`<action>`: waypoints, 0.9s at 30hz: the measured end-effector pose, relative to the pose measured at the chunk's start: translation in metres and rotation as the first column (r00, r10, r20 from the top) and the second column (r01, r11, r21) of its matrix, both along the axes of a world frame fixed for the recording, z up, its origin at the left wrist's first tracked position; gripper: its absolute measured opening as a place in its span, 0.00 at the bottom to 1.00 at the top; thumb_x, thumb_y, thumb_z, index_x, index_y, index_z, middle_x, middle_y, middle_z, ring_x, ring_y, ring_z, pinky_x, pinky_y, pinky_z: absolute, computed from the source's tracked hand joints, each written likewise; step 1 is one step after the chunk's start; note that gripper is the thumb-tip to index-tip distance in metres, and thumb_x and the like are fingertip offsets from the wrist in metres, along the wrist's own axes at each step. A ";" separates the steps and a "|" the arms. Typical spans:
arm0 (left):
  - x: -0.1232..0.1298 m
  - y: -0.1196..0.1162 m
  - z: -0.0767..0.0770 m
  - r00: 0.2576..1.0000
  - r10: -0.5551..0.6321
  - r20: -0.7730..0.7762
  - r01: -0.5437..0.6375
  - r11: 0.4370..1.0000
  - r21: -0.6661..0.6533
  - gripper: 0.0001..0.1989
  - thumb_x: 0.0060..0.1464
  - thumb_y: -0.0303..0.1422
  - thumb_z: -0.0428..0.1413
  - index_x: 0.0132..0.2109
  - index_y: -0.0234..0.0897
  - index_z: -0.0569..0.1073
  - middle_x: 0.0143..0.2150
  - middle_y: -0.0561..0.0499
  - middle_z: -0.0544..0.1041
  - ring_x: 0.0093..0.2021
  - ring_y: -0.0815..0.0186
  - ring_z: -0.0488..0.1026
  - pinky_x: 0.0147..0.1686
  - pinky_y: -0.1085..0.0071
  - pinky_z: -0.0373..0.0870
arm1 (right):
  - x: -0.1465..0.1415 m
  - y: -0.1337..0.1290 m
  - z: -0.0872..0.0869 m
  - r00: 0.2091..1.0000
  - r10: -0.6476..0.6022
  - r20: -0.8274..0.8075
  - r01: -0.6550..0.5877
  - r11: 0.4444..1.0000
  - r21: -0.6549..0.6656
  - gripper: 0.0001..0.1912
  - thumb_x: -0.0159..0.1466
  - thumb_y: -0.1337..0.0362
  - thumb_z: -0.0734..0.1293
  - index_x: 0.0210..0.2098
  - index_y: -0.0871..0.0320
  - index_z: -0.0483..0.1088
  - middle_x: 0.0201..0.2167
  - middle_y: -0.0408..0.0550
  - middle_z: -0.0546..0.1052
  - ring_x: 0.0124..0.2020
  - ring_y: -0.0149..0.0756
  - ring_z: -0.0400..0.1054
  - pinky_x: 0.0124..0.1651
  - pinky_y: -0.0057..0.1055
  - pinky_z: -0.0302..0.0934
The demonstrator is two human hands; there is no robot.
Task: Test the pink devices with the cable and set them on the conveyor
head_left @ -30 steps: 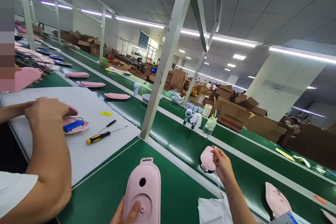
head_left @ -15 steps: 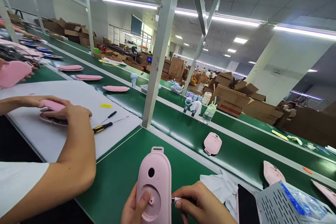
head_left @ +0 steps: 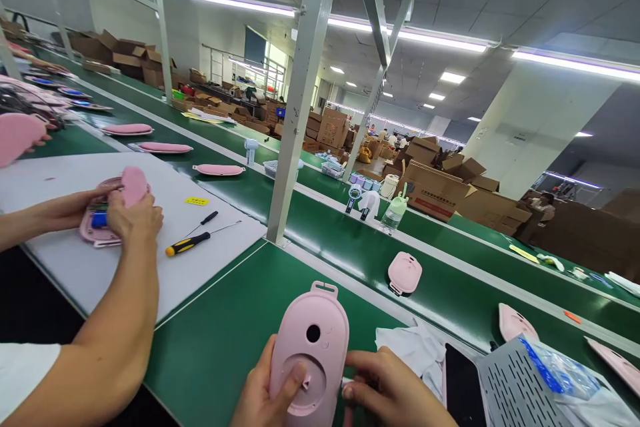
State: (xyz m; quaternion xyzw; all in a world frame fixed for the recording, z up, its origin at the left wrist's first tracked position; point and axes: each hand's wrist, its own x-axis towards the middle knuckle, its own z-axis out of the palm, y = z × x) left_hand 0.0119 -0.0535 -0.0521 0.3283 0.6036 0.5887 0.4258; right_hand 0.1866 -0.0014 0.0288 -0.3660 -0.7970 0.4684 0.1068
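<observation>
A pink oval device [head_left: 314, 310] with a loop at its top, a dark round hole and a round recess stands upright near the bottom centre. My left hand [head_left: 273, 387] is wrapped round it, the thumb in the recess. At its right edge my right hand [head_left: 387, 383] pinches a small white piece [head_left: 346, 381], mostly hidden by the fingers, against the device's side. Under both hands lies the green work surface [head_left: 215, 327].
On the left, a co-worker's hands [head_left: 133, 213] hold an opened pink device over a white mat [head_left: 200, 273] with screwdrivers [head_left: 189, 243]. A metal post [head_left: 300, 100] rises ahead. White cloth [head_left: 417, 350], a dark tray [head_left: 465, 380] and a slotted grey plate [head_left: 523, 380] lie right.
My left hand and the pink device have shifted slightly right and tilted, closer to my right hand. The co-worker's hands have lifted the pink part upright, showing a blue piece inside.
</observation>
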 end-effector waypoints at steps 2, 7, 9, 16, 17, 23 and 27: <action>-0.002 0.004 0.000 0.996 -0.028 -0.088 0.025 0.999 -0.029 0.37 0.42 0.56 0.54 0.52 0.32 0.66 0.46 0.44 0.78 0.48 0.52 0.73 0.45 0.68 0.69 | 0.003 0.003 -0.012 0.995 -0.071 -0.066 0.065 0.994 -0.089 0.16 0.63 0.61 0.61 0.46 0.58 0.73 0.20 0.44 0.76 0.14 0.28 0.60 0.19 0.22 0.55; -0.010 0.014 0.015 0.925 -0.305 -0.227 0.321 0.946 0.038 0.29 0.46 0.50 0.54 0.51 0.38 0.67 0.41 0.50 0.78 0.42 0.57 0.73 0.41 0.70 0.67 | 0.012 0.006 -0.050 0.966 -0.166 -0.199 0.124 0.971 -0.204 0.31 0.60 0.44 0.64 0.49 0.66 0.71 0.24 0.55 0.80 0.19 0.37 0.71 0.25 0.30 0.64; -0.012 0.017 0.023 0.908 -0.357 -0.218 0.374 0.927 0.038 0.28 0.43 0.46 0.57 0.51 0.39 0.68 0.43 0.52 0.77 0.43 0.58 0.73 0.43 0.71 0.66 | 0.015 0.005 -0.060 0.956 -0.183 -0.230 0.146 0.975 -0.170 0.33 0.60 0.41 0.63 0.47 0.66 0.73 0.26 0.59 0.82 0.26 0.44 0.75 0.32 0.35 0.66; -0.014 0.019 0.025 0.893 -0.393 -0.220 0.402 0.916 -0.003 0.28 0.39 0.39 0.57 0.51 0.41 0.69 0.42 0.55 0.79 0.43 0.58 0.73 0.41 0.73 0.67 | 0.017 0.003 -0.079 0.944 -0.158 -0.289 0.126 0.984 -0.127 0.32 0.61 0.41 0.61 0.42 0.66 0.75 0.29 0.59 0.82 0.32 0.48 0.78 0.39 0.37 0.66; -0.014 0.019 0.023 0.892 -0.381 -0.246 0.393 0.919 0.003 0.29 0.40 0.39 0.57 0.53 0.41 0.68 0.43 0.54 0.78 0.43 0.59 0.73 0.41 0.73 0.67 | 0.015 0.003 -0.079 0.944 -0.163 -0.289 0.131 0.983 -0.126 0.32 0.61 0.41 0.61 0.42 0.66 0.75 0.28 0.59 0.82 0.31 0.48 0.78 0.39 0.36 0.66; -0.017 0.015 0.016 0.903 -0.314 -0.293 0.327 0.945 -0.004 0.37 0.40 0.37 0.59 0.61 0.43 0.63 0.51 0.52 0.77 0.46 0.57 0.73 0.45 0.70 0.68 | 0.019 0.002 -0.079 0.958 -0.164 -0.237 0.143 0.984 -0.102 0.30 0.63 0.41 0.60 0.40 0.64 0.75 0.27 0.56 0.82 0.30 0.47 0.77 0.40 0.38 0.65; -0.020 0.013 0.017 0.921 -0.316 -0.226 0.329 0.944 0.020 0.39 0.36 0.33 0.60 0.59 0.44 0.66 0.48 0.51 0.79 0.49 0.52 0.73 0.44 0.68 0.71 | 0.025 0.003 -0.085 0.962 -0.188 -0.196 0.159 0.975 -0.159 0.26 0.63 0.44 0.62 0.41 0.61 0.75 0.31 0.55 0.83 0.35 0.48 0.77 0.46 0.41 0.62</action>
